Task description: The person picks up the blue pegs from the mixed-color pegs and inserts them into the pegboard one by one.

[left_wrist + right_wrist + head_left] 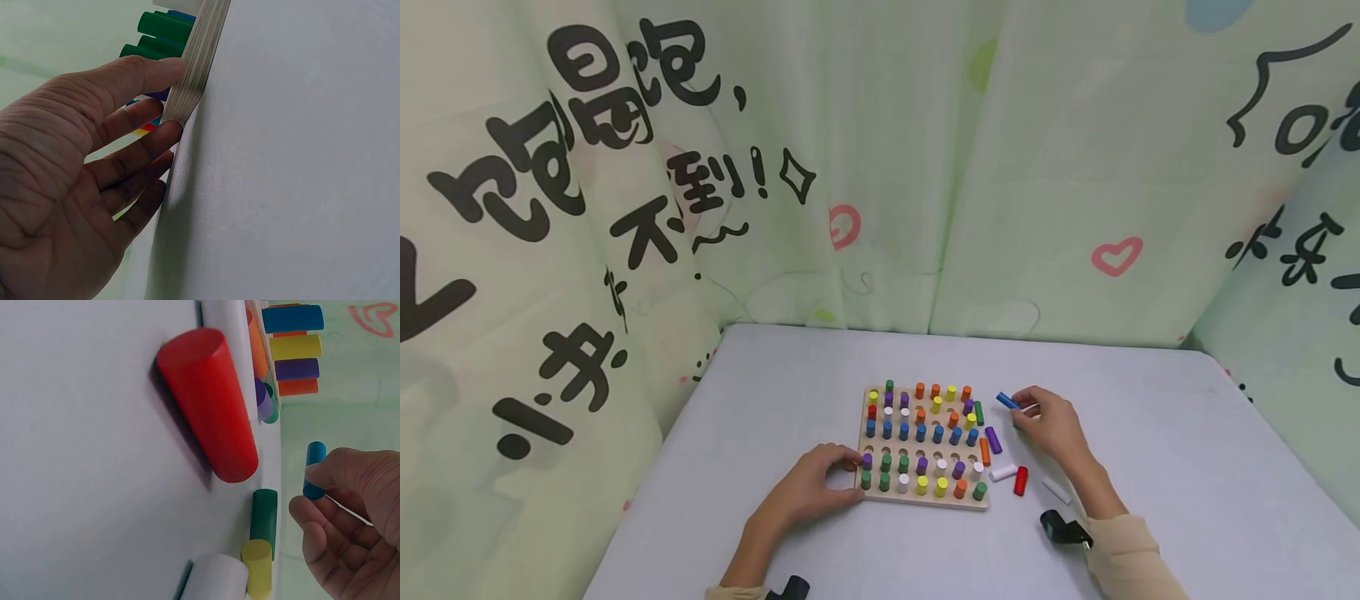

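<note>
A wooden pegboard (925, 501) stands on the table with rows of coloured pegs upright in it; some holes show bare. My left hand (808, 487) is at the board's left side, thumb and fingertips touching its edge near a purple peg (867, 461). Seen from the left wrist, the thumb presses on the layered wood edge (197, 69) and the fingers extend loosely. Beyond the board's right side, my right hand (1054, 423) pinches a blue peg (315, 469) between thumb and fingers, raised above the table and tilted.
Loose pegs lie right of the board: green (979, 412), purple (993, 440), orange (985, 452), white (1002, 473) and red (1021, 481). Another white peg (1056, 490) is near the right forearm. The right wrist view also shows a yellow peg (257, 569). A printed curtain (880, 167) surrounds the table.
</note>
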The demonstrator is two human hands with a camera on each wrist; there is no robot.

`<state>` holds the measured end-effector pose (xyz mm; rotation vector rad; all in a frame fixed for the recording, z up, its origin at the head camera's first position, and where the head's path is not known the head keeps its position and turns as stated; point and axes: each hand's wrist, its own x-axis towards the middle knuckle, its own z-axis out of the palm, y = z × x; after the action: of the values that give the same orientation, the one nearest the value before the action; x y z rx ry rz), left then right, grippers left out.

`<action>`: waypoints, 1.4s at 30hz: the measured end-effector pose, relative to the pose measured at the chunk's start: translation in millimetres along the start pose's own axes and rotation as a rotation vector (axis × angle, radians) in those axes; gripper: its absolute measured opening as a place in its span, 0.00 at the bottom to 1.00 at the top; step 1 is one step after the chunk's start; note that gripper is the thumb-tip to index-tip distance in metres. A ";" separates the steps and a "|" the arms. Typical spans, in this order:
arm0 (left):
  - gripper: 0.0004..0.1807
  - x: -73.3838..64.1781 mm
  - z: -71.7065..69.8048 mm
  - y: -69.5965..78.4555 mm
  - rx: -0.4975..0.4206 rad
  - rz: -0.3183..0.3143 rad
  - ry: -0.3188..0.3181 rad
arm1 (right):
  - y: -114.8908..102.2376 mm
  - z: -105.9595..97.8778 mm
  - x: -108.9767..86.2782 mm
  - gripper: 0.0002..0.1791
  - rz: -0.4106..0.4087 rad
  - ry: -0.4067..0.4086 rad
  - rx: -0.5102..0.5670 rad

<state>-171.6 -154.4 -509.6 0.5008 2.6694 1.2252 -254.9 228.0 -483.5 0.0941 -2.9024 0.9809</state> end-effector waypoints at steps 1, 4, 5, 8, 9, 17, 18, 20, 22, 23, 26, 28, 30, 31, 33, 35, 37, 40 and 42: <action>0.23 -0.1 -0.1 0.4 0.000 0.000 0.000 | -1.3 0.2 -1.1 0.13 -0.001 0.002 0.001; 0.22 -0.2 -0.1 1.4 -0.001 -0.004 -0.002 | -5.1 0.6 -4.2 0.14 -0.009 0.005 0.005; 0.22 -0.2 0.0 1.4 -0.002 -0.006 -0.001 | -6.3 0.9 -5.0 0.14 -0.012 0.006 0.007; 0.23 -0.3 0.0 1.8 -0.004 -0.008 -0.003 | -10.1 1.9 -7.4 0.14 -0.021 0.010 0.010; 0.23 -0.3 0.1 1.8 -0.005 -0.009 -0.002 | -11.3 2.4 -8.3 0.13 -0.024 0.012 0.010; 0.23 0.1 1.0 1.1 0.005 -0.016 -0.001 | -21.2 6.4 -16.4 0.13 -0.044 0.003 0.042; 0.23 0.2 1.2 1.0 0.006 -0.017 0.000 | -22.6 7.0 -17.0 0.14 -0.046 -0.001 0.042; 0.23 0.5 1.8 0.7 0.007 -0.017 0.001 | -26.1 7.7 -18.1 0.14 -0.050 -0.007 0.045; 0.23 0.5 2.2 0.5 0.007 -0.018 0.003 | -29.6 8.8 -18.6 0.14 -0.058 -0.006 0.046; 0.23 0.5 2.3 0.4 0.008 -0.018 0.003 | -31.6 9.3 -18.9 0.14 -0.062 -0.007 0.045; 0.23 0.4 2.3 -0.2 0.007 -0.012 0.005 | -38.1 10.9 -19.4 0.14 -0.081 -0.006 0.045; 0.22 0.3 2.0 -0.3 0.003 -0.008 0.006 | -42.8 12.2 -19.8 0.14 -0.094 -0.007 0.046; 0.22 0.4 2.0 -0.7 0.001 -0.006 0.008 | -46.6 13.6 -19.9 0.13 -0.108 -0.010 0.051; 0.22 0.4 2.0 -0.8 -0.002 -0.005 0.008 | -48.3 14.2 -19.9 0.13 -0.116 -0.013 0.055; 0.22 0.5 1.9 -0.8 -0.006 -0.006 0.008 | -51.1 15.5 -20.1 0.13 -0.128 -0.017 0.059; 0.23 0.5 1.8 -0.6 -0.008 -0.008 0.006 | -53.7 16.5 -20.7 0.13 -0.138 -0.021 0.064; 0.23 0.4 1.8 -0.1 -0.010 -0.013 0.001 | -56.1 17.6 -21.4 0.13 -0.150 -0.021 0.067; 0.23 -0.1 1.6 1.1 -0.009 -0.023 -0.006 | -59.9 19.8 -22.2 0.13 -0.174 -0.014 0.071; 0.23 -0.2 1.6 1.6 -0.007 -0.029 -0.007 | -62.1 21.8 -22.2 0.13 -0.196 -0.003 0.073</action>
<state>-170.6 -152.4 -509.4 0.4626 2.6553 1.2224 -228.9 166.3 -465.4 0.3765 -2.7931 1.0510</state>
